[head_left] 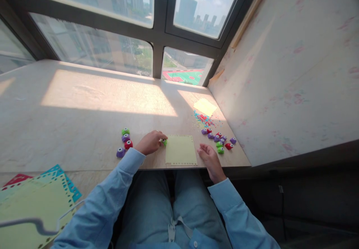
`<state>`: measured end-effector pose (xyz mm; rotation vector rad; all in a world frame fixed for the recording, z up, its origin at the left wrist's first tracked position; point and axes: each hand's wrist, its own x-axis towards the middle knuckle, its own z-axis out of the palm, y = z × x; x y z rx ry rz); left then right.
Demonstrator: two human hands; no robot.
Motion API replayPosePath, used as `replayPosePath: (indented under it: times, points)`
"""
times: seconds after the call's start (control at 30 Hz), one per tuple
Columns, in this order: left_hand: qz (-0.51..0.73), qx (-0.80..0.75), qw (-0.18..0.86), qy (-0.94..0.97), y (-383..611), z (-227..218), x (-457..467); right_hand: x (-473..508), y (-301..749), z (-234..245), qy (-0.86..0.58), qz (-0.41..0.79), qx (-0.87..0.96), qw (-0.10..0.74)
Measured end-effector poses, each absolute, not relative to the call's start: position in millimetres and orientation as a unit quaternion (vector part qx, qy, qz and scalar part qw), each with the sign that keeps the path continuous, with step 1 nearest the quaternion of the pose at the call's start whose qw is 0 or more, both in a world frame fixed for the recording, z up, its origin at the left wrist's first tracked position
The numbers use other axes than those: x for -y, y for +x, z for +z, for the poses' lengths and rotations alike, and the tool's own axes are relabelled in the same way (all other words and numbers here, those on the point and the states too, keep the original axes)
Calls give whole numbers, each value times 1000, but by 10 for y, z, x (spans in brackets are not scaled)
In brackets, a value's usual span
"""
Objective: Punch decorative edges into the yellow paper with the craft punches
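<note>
A pale yellow sheet of paper (pixel 181 149) lies near the table's front edge, with rows of small cut-outs along its edges. At its upper left side, my left hand (pixel 150 142) is closed on a small green craft punch (pixel 164 142), partly covered by the fingers. My right hand (pixel 210 160) hovers just right of the sheet, fingers loosely bent and apart, and nothing shows in it. Left of my left hand stand several punches, among them a red one (pixel 128 144) and a purple one (pixel 120 152). Another group, including a green punch (pixel 220 150), stands beyond my right hand.
Loose red, blue and yellow paper bits (pixel 204 120) lie at the back right beside a small yellow paper pile (pixel 205 107). Punched yellow, blue and red sheets (pixel 33 204) are stacked at the lower left. A papered wall (pixel 280 73) borders the table's right side.
</note>
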<state>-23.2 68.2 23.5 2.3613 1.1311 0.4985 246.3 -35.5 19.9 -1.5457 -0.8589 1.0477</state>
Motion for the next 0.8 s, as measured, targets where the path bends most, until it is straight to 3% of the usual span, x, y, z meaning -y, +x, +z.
replayPosePath:
  times: [0.13,0.57,0.8]
  points:
    - [186,-423,266,846,-193,204,-671,357,2434,230,-617,497,309,527]
    - [105,-459,201,859,-133,261,-616,264,2350,259,-519,606,145,585]
    - [118,-459,205,857,-141,263,-619,147,2296,366,-617,545,376,425]
